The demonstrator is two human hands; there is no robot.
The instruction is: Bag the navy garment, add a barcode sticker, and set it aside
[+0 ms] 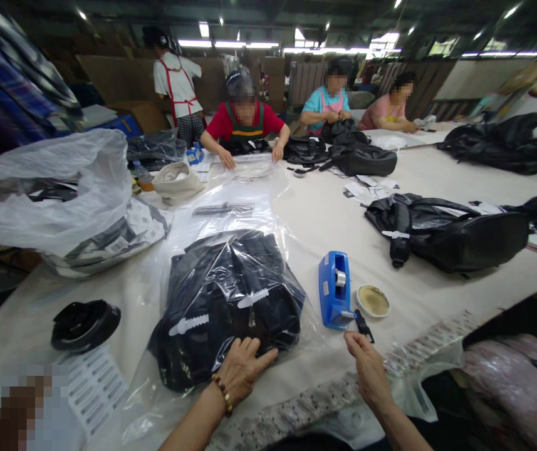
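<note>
A black bag packed in a clear plastic bag (230, 300) lies on the white table (315, 219) before me. My left hand (242, 369), with a bead bracelet at the wrist, lies flat with spread fingers on the near edge of that plastic bag. My right hand (366, 366) is closed in a pinch just below the front of a blue tape dispenser (334, 289); whether it holds tape I cannot make out. A small round tin (373, 300) sits to the right of the dispenser.
A black backpack (451, 235) lies at right, more black bags (357, 156) farther back. A large white plastic bag (52, 194) sits at left, a black round object (84, 324) and barcode label sheets (94, 388) near me. Several people work across the table.
</note>
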